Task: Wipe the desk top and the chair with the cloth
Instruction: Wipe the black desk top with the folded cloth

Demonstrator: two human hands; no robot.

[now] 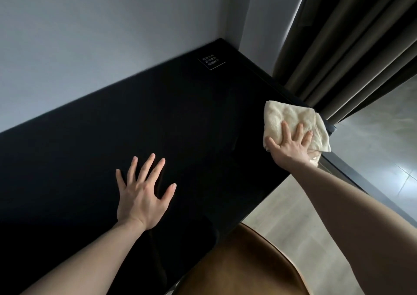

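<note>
The cloth point(291, 123), a cream, crumpled towel, lies on the black desk top point(135, 118) at its right edge, close to the front right corner, and one fold of it hangs just past that edge. The right hand point(291, 145) lies flat on top of it, palm down, with the fingers point(284, 129) spread and straight; the hand presses the cloth rather than clasping it, and most of the fabric sticks out beyond the fingertips, toward the far side of the desk, and to the right of the palm. A smaller bunch of cloth shows under the heel of the hand by the wrist.

The left hand point(144, 193) rests palm down on the bare desk top, nearer the front edge and well apart from the cloth, open with fingers fanned and holding nothing.

Near the far right corner of the desk lies a small dark label point(211, 62) with pale lettering, too small to read. The back edge of the desk meets a pale wall point(101, 35). Dark pleated curtains point(352, 46) hang just past the right edge. Below the front edge, the rounded back of a brown chair point(243, 263) shows, over a light floor point(288, 209).
</note>
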